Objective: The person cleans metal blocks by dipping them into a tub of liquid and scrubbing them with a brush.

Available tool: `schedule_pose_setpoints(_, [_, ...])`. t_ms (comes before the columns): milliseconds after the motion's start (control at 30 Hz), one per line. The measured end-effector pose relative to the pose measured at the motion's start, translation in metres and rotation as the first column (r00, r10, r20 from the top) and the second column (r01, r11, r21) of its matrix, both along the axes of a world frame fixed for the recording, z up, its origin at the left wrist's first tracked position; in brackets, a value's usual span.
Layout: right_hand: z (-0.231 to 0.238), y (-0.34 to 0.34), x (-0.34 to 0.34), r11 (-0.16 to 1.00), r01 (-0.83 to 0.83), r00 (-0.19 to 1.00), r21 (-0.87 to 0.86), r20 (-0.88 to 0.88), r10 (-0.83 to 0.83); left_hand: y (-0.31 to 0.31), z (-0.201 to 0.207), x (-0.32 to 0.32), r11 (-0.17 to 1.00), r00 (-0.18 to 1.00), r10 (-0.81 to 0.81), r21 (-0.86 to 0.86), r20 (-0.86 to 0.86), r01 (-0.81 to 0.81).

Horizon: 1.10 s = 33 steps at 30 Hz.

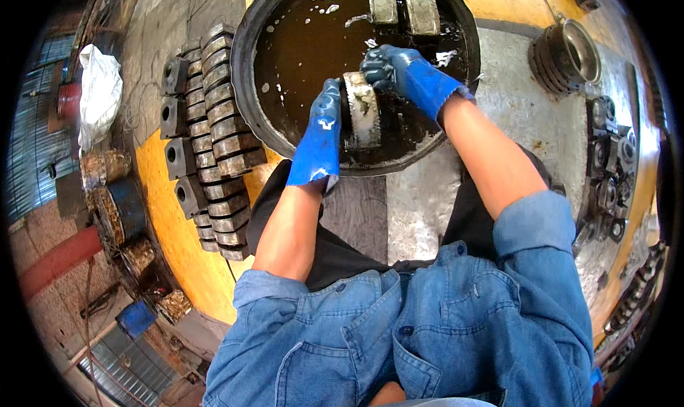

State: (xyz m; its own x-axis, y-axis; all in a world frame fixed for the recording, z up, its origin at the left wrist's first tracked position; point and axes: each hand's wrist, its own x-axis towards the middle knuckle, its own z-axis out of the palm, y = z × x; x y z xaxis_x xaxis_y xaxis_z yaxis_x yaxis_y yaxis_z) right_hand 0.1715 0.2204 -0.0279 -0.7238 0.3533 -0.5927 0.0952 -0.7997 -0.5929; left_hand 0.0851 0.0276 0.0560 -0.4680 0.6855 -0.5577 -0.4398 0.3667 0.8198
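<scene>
A wide round black basin [244,86] of dark brown liquid stands before my knees. In it a curved metal block [364,115], wet and pale on its outer face, stands on edge. My left hand [327,102], in a blue rubber glove, grips the block's left side; some of its fingers are hidden. My right hand [390,66], gloved alike, is closed at the block's upper right end. Whatever lies inside its curled fingers, if anything, is hidden. Two more curved metal blocks, a left one [382,1] and a right one [422,8], rest at the basin's far side.
Left of the basin, stacked curved metal segments [231,115] form long rows, beside several dark square blocks with holes [179,157]. At right stand a ringed metal cylinder [566,56] and a cluster of dark machine parts [611,165]. A white sack [98,97] lies far left.
</scene>
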Motion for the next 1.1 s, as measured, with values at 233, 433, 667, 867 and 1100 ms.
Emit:
schedule_pose_setpoints(233, [-0.041, 0.03, 0.05, 0.953, -0.082, 0.986, 0.293, 0.164, 0.034, -0.003, -0.009, -0.003, 0.992, 0.996, -0.084, 0.092, -0.009, 0.084])
schedule_pose_setpoints(433, [0.034, 0.037, 0.025, 0.989, -0.144, 0.985, 0.019, 0.1, 0.141, 0.001, 0.0, 0.0, 0.996, 0.999, 0.022, 0.081, 0.035, -0.025])
schedule_pose_setpoints(667, [0.063, -0.023, 0.017, 0.847, -0.505, 0.856, 0.166, -0.028, 0.516, -0.001, 0.001, -0.004, 0.999, 0.999, 0.015, 0.047, 0.035, -0.017])
schedule_pose_setpoints(867, [0.013, -0.002, -0.005, 0.977, -0.071, 0.997, 0.199, 0.003, 0.072, -0.011, -0.002, -0.01, 0.999, 0.999, 0.035, 0.014, 0.021, -0.035])
schedule_pose_setpoints(1100, [-0.05, 0.018, 0.012, 0.527, -0.368, 0.928, 0.766, 0.34, 0.154, -0.012, -0.001, -0.012, 1.0, 1.0, 0.02, 0.009, 0.014, -0.02])
